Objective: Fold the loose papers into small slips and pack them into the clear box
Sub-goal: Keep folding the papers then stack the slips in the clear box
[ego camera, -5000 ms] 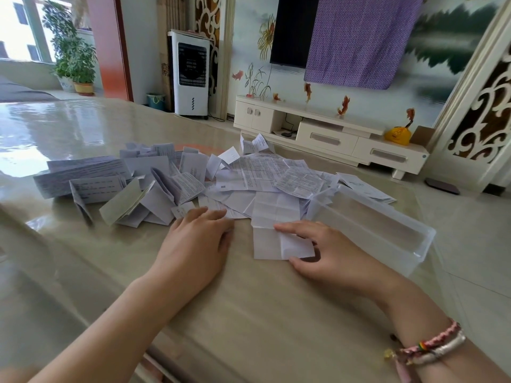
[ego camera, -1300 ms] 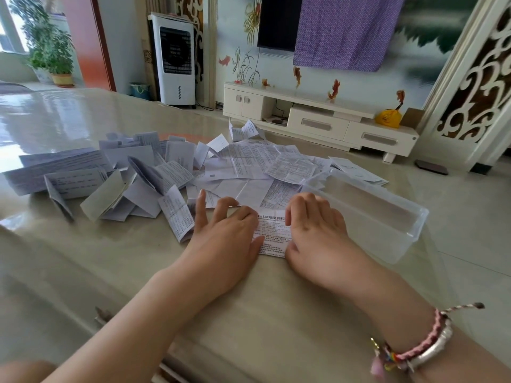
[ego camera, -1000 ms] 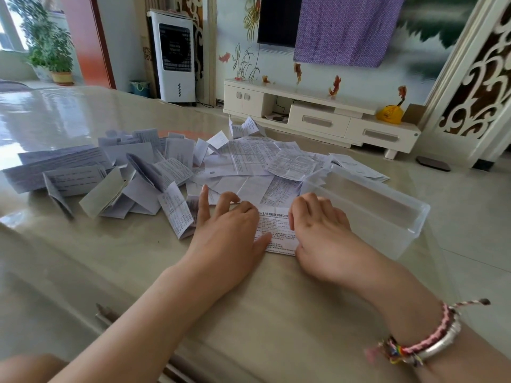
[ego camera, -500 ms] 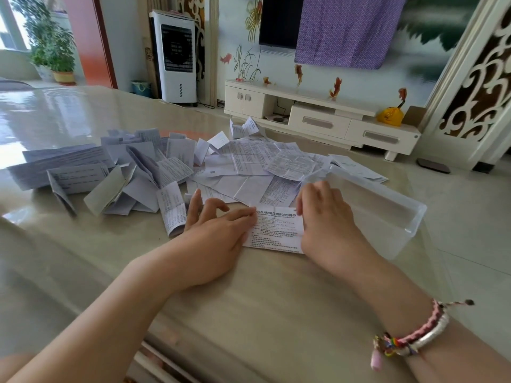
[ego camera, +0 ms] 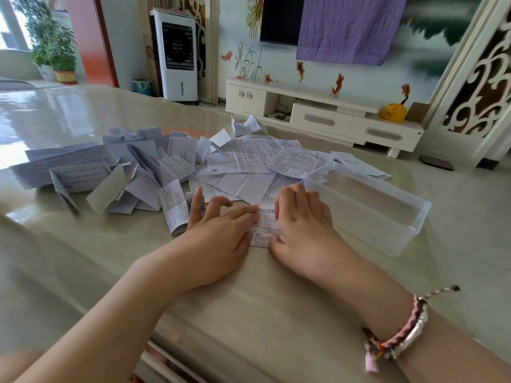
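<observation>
A printed paper slip lies flat on the beige table, only a narrow strip showing between my hands. My left hand presses its left side, thumb and fingers on the sheet's edge. My right hand lies flat over its right side. Behind them spreads a heap of loose white papers, some creased, some folded into tents. The clear box stands just right of my right hand, open-topped and with nothing visible inside.
Several folded papers lie at the left of the heap, one narrow slip beside my left hand. The table's near edge runs below my forearms. A white TV cabinet and floor lie beyond the table.
Over five seconds the blank folded sheet gave way to a printed one. In the last half second my hands closed together over it, covering most of the sheet.
</observation>
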Demonstrator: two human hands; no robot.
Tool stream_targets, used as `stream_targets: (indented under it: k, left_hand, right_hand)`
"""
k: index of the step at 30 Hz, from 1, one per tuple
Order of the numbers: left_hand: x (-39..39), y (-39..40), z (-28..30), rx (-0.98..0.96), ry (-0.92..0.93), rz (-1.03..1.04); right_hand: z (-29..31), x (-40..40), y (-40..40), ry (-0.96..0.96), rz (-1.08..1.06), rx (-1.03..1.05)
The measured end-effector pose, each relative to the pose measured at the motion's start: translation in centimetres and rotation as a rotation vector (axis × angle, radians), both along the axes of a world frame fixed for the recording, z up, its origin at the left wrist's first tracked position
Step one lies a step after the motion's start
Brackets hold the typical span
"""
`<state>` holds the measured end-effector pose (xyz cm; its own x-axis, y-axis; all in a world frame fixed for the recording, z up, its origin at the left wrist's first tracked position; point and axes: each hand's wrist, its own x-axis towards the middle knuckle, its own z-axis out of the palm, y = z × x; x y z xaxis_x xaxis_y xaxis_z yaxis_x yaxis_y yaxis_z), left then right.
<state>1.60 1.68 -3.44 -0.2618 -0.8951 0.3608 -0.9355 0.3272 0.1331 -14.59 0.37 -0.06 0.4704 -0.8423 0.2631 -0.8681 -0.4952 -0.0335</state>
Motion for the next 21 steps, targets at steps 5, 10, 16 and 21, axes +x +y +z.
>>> stream_targets:
  k: [5,10,16,21]
  left_hand:
    - [0.0,-0.1,0.3,0.004,-0.03,-0.002]
    - [0.1,-0.6,0.2,0.132,-0.078,0.028]
    - [-0.3,-0.3,0.5,0.107,-0.07,0.037]
    - [0.1,-0.3,0.8,0.116,-0.05,0.02]
  right_hand:
    - [0.7,-2.2,-0.2,0.005,-0.091,0.1]
    - [0.3,-2.4,-0.6,-0.153,0.079,0.089]
    - [0.6,-3.5,-1.0,-0.29,0.299,0.342]
    - [1.2,-4.1,-0.9,-0.234,0.304,0.302]
